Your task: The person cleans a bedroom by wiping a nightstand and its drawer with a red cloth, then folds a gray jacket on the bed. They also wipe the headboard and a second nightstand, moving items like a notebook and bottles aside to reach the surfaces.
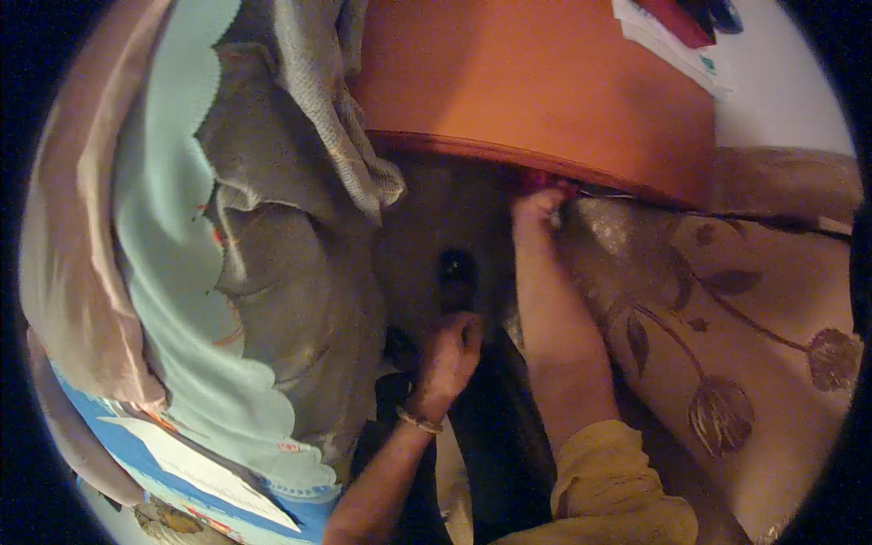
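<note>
My left hand (451, 357) hangs low over the dark floor, its fingers curled in and nothing visible in them. A thin bracelet (419, 420) circles that wrist. Just beyond the knuckles is a dark shoe (458, 269). My right arm stretches forward, and my right hand (543, 204) is at the underside edge of an orange tabletop (490, 75). Against those fingers there is a red-pink thing (538, 180), mostly in shadow beneath the edge. The fingertips are hidden, so whether they grip it is unclear.
At the left, a grey-brown cover (293, 327) and a mint scalloped cloth (163, 259) drape down, with a knitted cloth (320, 102) over them. White paper (204, 470) lies at lower left. Flower-patterned upholstery (736, 327) flanks my right arm. Papers (674, 51) lie at the tabletop's far right.
</note>
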Tool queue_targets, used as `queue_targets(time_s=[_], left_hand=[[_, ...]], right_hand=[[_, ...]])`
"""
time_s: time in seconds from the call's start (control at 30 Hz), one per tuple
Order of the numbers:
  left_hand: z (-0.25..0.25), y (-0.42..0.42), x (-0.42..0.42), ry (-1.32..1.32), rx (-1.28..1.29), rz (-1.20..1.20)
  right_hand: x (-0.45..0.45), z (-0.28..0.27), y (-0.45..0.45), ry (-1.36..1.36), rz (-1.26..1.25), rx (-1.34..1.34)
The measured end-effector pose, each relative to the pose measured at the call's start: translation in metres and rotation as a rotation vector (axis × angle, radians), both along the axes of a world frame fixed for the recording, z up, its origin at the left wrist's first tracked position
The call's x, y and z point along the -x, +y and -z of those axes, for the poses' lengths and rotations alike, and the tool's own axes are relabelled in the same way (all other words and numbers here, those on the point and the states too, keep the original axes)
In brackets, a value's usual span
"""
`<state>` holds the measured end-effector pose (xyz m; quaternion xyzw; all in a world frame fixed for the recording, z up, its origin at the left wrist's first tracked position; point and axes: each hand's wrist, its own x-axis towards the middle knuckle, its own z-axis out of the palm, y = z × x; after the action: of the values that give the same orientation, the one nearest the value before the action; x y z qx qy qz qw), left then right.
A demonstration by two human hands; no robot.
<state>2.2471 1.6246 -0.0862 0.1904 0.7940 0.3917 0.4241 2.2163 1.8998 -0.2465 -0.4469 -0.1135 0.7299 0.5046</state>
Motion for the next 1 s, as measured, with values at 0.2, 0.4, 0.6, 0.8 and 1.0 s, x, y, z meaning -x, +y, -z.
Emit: queue_targets(time_s=[0.2,0.4,0.6,0.8,1.0], left_hand=[[0.005,-0.004,0.013,-0.089,0.176,-0.001],[0.02,-0.021,-0.001,-0.146,0.255,-0.011],[0.071,-0.072,-0.042,-0.339,0.162,-0.272],[0.207,-0.12,-0.086,0.088,0.415,-0.14],[0.278,-0.108,-0.039,0.28,0.586,-0.022]], right_hand=[[0.1,0.011,-0.109,0.166,-0.163,0.179],[0.082,0.035,-0.098,0.24,-0.413,0.172],[-0.03,0.032,0.015,-0.173,-0.136,0.153],[-0.083,-0.006,0.051,-0.35,-0.031,0.134],[-0.1,-0.004,0.027,-0.153,-0.222,0.209]])
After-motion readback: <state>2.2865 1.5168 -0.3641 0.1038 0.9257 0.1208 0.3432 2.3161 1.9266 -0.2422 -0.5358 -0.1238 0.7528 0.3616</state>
